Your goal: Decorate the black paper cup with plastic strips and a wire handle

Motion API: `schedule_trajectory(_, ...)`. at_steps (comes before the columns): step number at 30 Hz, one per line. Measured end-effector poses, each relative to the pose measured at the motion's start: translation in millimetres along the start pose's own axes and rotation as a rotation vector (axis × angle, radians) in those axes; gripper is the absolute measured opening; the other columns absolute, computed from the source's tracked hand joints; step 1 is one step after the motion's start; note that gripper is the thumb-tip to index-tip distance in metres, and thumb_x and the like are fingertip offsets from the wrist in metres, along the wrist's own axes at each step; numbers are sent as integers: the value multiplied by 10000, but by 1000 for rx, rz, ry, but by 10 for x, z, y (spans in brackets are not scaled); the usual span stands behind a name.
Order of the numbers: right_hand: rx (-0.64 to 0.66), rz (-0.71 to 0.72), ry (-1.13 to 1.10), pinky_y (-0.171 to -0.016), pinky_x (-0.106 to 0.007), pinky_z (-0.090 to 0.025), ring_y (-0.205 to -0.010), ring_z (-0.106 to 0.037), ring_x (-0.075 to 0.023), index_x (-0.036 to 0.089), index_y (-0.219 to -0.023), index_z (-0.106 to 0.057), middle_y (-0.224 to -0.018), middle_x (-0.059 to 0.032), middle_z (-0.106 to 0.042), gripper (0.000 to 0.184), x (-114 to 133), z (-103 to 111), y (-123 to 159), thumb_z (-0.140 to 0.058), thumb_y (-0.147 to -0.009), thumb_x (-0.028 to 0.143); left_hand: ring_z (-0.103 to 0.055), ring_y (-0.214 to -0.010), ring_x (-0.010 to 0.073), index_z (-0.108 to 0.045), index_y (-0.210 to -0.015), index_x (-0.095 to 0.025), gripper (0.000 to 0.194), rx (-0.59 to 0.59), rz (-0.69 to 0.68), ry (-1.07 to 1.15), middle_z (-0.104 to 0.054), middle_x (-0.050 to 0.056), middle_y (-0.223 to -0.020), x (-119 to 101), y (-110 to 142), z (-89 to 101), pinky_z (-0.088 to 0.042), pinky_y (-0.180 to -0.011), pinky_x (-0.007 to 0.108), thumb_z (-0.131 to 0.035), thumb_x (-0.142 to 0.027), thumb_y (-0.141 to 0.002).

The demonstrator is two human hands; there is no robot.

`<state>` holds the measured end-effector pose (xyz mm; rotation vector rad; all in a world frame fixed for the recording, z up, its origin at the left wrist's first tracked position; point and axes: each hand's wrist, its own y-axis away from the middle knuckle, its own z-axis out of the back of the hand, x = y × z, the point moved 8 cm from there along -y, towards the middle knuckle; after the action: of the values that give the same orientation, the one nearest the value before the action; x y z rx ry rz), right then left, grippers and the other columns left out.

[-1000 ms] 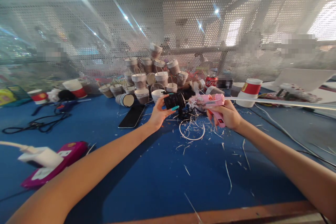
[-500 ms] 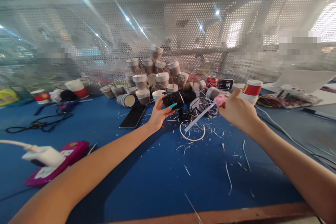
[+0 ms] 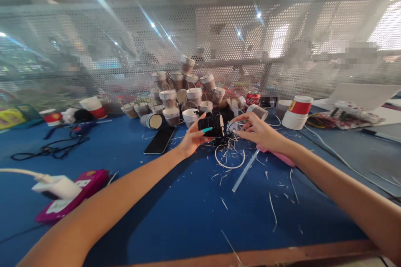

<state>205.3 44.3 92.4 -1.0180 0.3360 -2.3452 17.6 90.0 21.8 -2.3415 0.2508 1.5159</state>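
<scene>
My left hand [image 3: 191,139] is closed around a small black cylinder [image 3: 210,126] that looks wrapped in black cord, held above the table on its side. My right hand [image 3: 255,129] reaches toward its right end, fingers apart, with nothing visibly gripped. Black strands [image 3: 223,139] hang in a tangle under the cylinder. Below my right forearm a pink glue gun [image 3: 283,157] lies on the table, partly hidden by the arm. A clear glue stick [image 3: 246,171] juts from it toward the front.
Several small grey-white buckets [image 3: 171,114] are stacked at the back. A black phone [image 3: 159,139] lies left of my hand. A white ring [image 3: 230,167] and string scraps lie in front. A purple power strip [image 3: 72,196], a soda can [image 3: 252,99] and red-white paper cups [image 3: 299,112] stand around.
My right hand has put the glue gun down on the table and moved left to the black cylinder. My left hand still holds the cylinder, shifted slightly right.
</scene>
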Motion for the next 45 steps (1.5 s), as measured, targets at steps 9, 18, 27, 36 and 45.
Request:
schedule_trajectory(9, 158, -201, -425, -466, -201, -367, -559, -469, -77, 170, -853, -555, -676, 24, -538, 281, -66, -319, -307, -702, -655, 305, -670, -813, 207, -530, -1226, -328, 680, -18, -40, -25, -609, 22, -1179, -4, -8, 49, -542, -709, 352, -729, -173, -595)
schedule_trajectory(18, 742, -278, -344, -403, -192, -329, -458, -434, -60, 172, -674, -663, -530, 28, -541, 153, 204, -266, -241, -748, -631, 292, -677, -763, 183, -524, -1211, -333, 686, -111, -64, -25, -618, 9, -1147, -40, -3, 116, -542, -634, 284, -743, -160, -584)
schedule_trajectory(27, 533, -315, -319, -344, -197, -314, -351, -365, -49, 196, -596, -633, -396, 55, -465, 195, 159, 147, -667, -762, -633, 337, -670, -811, 195, -476, -1230, -385, 707, -167, -95, -55, -552, 18, -1192, -73, 23, 111, -569, -665, 342, -745, -141, -624)
schedule_trajectory(36, 707, -190, -293, -334, -161, -197, -338, -252, -6, 102, -778, -661, -427, 49, -473, 326, 141, -67, -717, -511, -889, 371, -611, -913, 172, -605, -1065, -261, 401, -142, -119, 58, -582, 19, -1140, -55, -40, 114, -543, -809, 374, -727, -248, -684)
schedule_trajectory(45, 789, -145, -347, -301, -147, -142, -306, -220, 4, 115, -853, -661, -436, 64, -471, 305, 231, -96, -683, -477, -916, 349, -616, -840, 145, -614, -1031, -260, 447, -246, -142, -23, -568, -2, -1025, -64, -19, 156, -577, -744, 359, -747, -135, -623)
